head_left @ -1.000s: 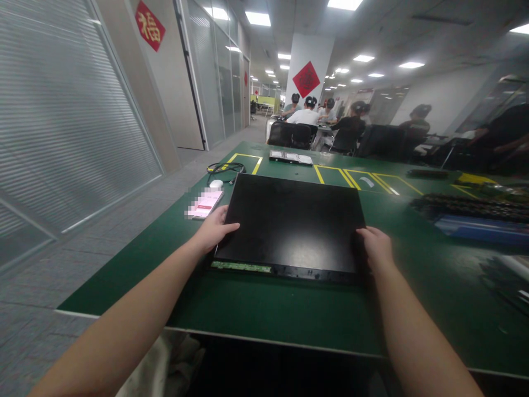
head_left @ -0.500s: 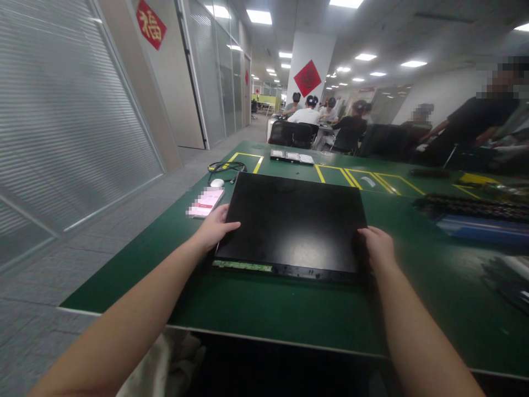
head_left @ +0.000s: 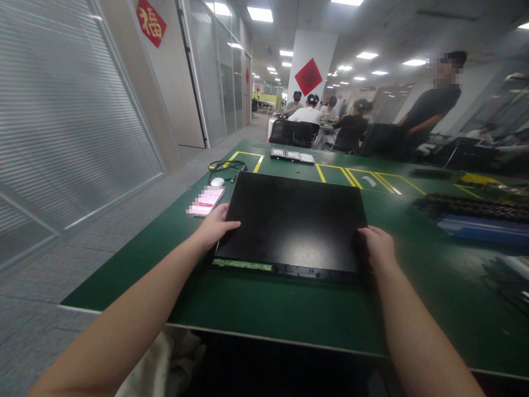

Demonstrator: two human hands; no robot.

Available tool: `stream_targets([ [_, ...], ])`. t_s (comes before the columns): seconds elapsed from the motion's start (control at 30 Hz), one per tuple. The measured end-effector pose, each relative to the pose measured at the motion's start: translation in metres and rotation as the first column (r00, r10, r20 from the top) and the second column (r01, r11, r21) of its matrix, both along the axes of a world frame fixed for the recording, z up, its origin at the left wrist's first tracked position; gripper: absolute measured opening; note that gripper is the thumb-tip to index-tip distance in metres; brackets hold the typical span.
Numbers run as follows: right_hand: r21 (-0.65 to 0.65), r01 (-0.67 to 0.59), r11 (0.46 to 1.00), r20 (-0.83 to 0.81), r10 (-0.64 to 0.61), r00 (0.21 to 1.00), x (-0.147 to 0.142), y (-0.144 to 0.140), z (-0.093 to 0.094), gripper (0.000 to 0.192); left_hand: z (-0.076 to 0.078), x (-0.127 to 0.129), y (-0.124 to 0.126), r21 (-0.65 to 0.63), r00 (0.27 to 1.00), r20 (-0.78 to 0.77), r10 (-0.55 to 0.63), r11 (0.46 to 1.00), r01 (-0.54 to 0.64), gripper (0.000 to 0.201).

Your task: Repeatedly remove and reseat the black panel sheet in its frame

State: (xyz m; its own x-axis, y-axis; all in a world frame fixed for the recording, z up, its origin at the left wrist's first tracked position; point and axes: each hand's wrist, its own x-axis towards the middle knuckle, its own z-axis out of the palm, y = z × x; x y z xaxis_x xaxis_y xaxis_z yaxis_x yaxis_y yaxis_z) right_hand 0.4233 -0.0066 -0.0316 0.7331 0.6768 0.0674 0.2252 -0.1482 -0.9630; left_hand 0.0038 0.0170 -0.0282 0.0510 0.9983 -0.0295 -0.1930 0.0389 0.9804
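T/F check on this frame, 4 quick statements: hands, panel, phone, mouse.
1. Both hands grip the black panel at its side edges: true, left hand and right hand.
2. The panel stands upright: false, it lies flat on the green table.
3. The phone lies left of the panel: true.
4. The white mouse sits on the panel: false, it rests on the table beyond the phone.

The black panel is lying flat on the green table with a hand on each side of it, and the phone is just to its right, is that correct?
Not quite: the head view shows the phone left of the black panel, beside the left hand. The right hand is at the other side, on the green table.
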Motion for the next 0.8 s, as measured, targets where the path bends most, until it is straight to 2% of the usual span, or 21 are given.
stream_targets([
  [0.8, 0.013, -0.003, 1.0, -0.007, 0.003, 1.0, 0.0007, -0.001, -0.0005, 0.014, 0.0003, 0.0011, -0.0006, -0.009, 1.0, 0.014, 0.028, 1.0, -0.027, 0.067],
])
